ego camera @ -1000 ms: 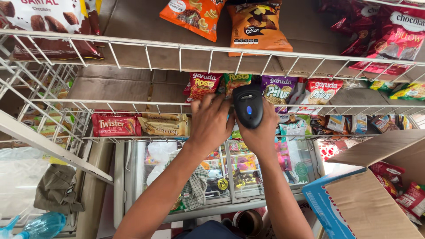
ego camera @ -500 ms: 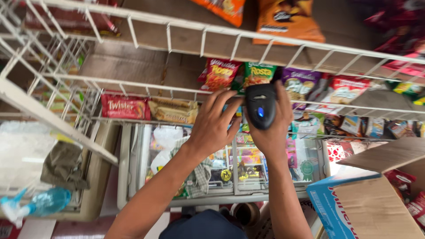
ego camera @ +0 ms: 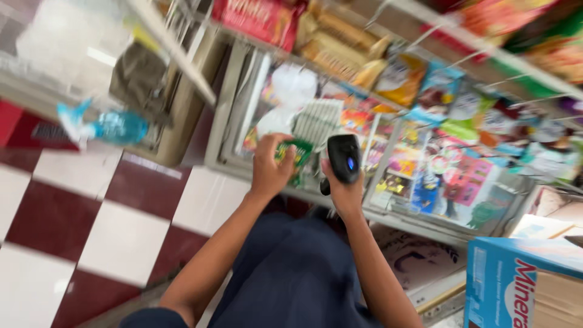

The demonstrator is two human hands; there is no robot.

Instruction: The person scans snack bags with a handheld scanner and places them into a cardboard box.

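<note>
At frame centre, my left hand (ego camera: 270, 170) is clamped on a small green packet (ego camera: 296, 155), held just beside the black handheld scanner (ego camera: 344, 159) that my right hand (ego camera: 341, 189) grips, blue light facing me. Behind them sits a glass-topped freezer (ego camera: 388, 182); red-and-white floor tiles (ego camera: 91, 231) fill the lower left. The view is blurred; steadying both hands and squaring the packet to the scanner's window would, I judge, serve best.
</note>
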